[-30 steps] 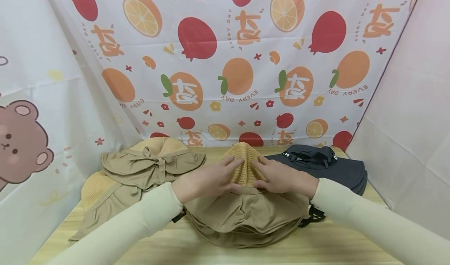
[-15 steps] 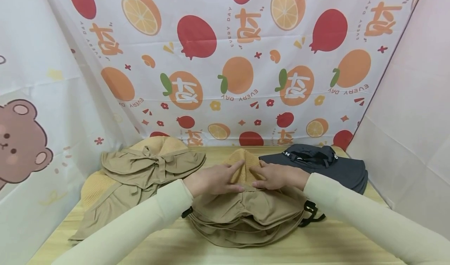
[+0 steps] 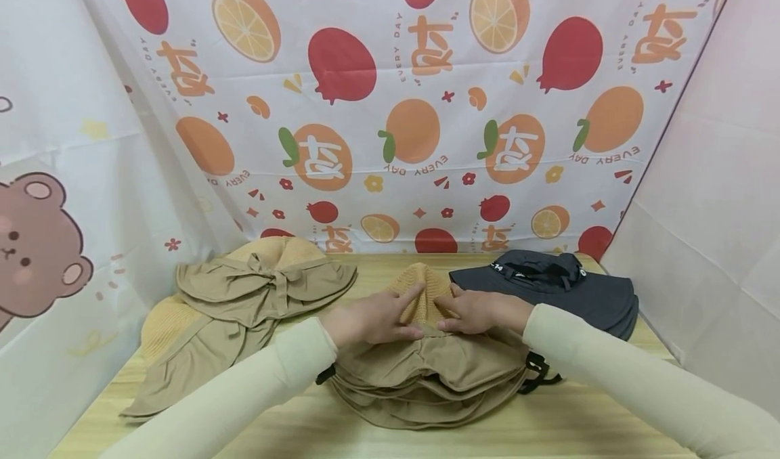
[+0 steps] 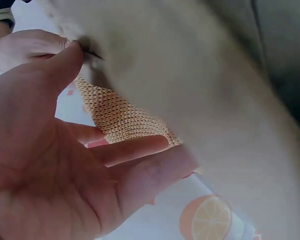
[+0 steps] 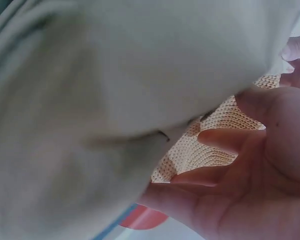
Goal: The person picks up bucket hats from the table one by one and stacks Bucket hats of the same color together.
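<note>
Centrally, between the side edges of the table (image 3: 298,435), a khaki-brimmed straw sun hat (image 3: 420,364) lies beneath the left hand (image 3: 374,315) and right hand (image 3: 481,310), whose thumbs and fingers stand apart against its crown (image 3: 420,279), dark fabric hats (image 3: 600,295) lying toward the far right corner.

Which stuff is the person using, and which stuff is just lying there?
Being used:
the middle tan hat, with a straw top
the left hand, touching that hat
the right hand, touching it too

Just lying about, it seems:
two tan hats at the left
the dark hat at the right
</note>
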Motion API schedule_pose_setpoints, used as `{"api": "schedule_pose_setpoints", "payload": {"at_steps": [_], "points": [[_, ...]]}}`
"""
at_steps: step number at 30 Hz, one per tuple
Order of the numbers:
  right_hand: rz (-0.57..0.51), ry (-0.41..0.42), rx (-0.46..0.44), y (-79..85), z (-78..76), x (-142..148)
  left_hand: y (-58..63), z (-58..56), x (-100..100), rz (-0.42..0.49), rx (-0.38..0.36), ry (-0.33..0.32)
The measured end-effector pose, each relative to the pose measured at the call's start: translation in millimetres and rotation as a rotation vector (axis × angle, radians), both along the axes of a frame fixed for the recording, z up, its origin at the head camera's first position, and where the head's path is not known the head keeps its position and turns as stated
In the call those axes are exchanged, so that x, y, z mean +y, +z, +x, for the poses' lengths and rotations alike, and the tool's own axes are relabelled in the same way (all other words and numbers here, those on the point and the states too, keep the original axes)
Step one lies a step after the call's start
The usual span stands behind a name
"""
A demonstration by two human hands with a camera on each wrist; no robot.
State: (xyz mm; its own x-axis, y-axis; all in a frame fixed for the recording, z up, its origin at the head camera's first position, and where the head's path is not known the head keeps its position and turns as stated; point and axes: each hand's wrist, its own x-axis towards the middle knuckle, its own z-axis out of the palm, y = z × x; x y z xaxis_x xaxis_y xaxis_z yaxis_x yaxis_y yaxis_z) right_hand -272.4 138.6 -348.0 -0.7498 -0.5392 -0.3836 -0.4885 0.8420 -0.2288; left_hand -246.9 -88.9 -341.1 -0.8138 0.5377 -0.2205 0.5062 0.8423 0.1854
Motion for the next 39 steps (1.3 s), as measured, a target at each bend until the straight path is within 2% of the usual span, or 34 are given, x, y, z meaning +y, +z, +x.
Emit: {"api": "schedule_pose_setpoints", "payload": {"at_steps": [6, 10, 15, 19, 26, 32, 35, 39], "points": [[0.044, 0.020, -0.017, 14.3, 12.8, 4, 11.4, 8.2, -9, 0.025, -0.077, 0.014], [0.065, 0.044, -0.064, 20.4, 18.6, 7, 15.3, 11.7, -13, -0.001, -0.091, 0.028], [0.052, 0.071, -0.095, 18.4, 18.0, 7, 10.1, 14.5, -13, -0.058, -0.077, 0.041], [0.061, 0.057, -0.090, 15.4, 18.8, 4, 4.0, 16.0, -11, -0.078, -0.060, 0.045], [0.055, 0.003, -0.057, 9.5, 21.5, 0, -3.9, 19.2, -11, -0.022, -0.001, 0.011], [0.069, -0.012, -0.033, 8.6, 24.6, 0, -5.4, 22.3, -12, -0.033, 0.060, -0.011], [0.068, -0.011, -0.032, 10.8, 26.9, 0, -4.4, 23.3, -14, -0.015, 0.055, -0.018], [0.041, 0.009, -0.020, 15.3, 31.1, 7, 0.0, 23.8, -20, 0.056, 0.025, -0.037]]}}
